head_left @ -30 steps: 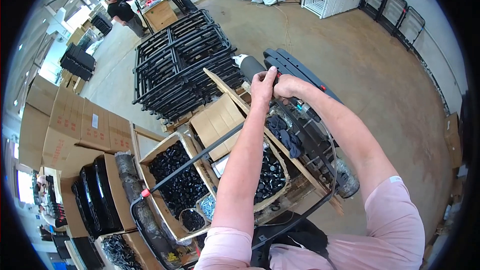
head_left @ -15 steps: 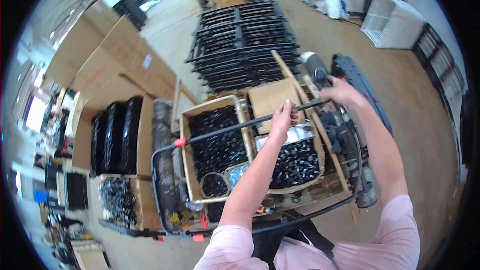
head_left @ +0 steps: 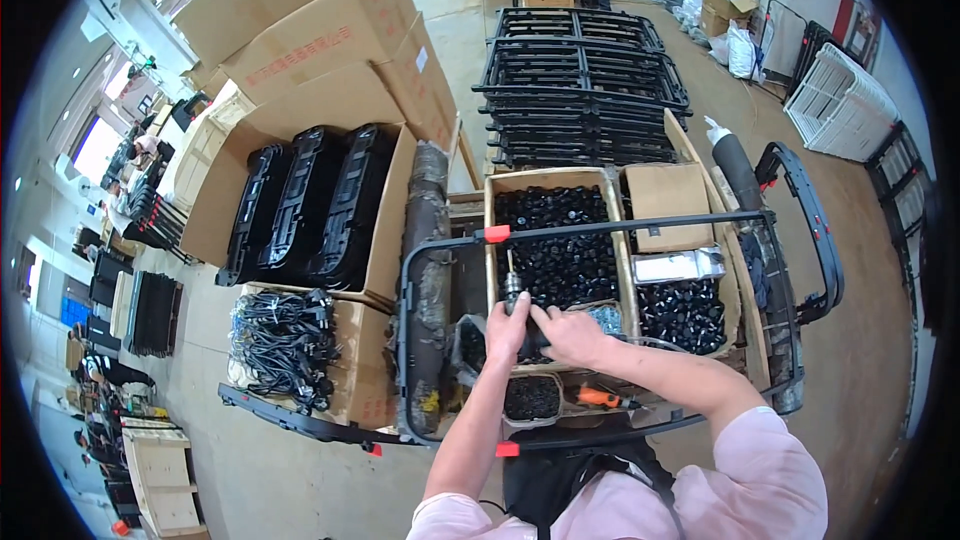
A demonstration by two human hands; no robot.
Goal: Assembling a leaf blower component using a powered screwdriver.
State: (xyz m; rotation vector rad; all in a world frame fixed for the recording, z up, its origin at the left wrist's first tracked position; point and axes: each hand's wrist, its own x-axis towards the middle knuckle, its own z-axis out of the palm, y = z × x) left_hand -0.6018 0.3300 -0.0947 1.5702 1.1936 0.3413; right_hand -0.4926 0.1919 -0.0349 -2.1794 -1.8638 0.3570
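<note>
head view looks down on a concrete floor [head_left: 880,380] crowded with stock. ahead of me lies a stack of black metal frames [head_left: 585,80], and to my left stand big cardboard cartons [head_left: 330,40], one open carton holding black moulded panels [head_left: 310,200]. below that carton a smaller box carries a bundle of black cables [head_left: 280,340]. right in front of me a black tubular frame [head_left: 600,230] with red clips lies across the open boxes, and under it a cardboard box of small black parts [head_left: 560,240] sits beside a second heap of black parts [head_left: 680,312] and a closed small carton [head_left: 668,202]. an orange-handled tool [head_left: 603,398] lies near my right forearm, beside a small round tub of black pieces [head_left: 530,397]. my left hand [head_left: 507,328] has its fingers closed around a dark power driver [head_left: 518,292], which stands upright over the near edge of the parts box. my right hand [head_left: 570,332] rests against the same driver just beside the left; its fingers are curled, though i cannot tell whether they grip it.
</note>
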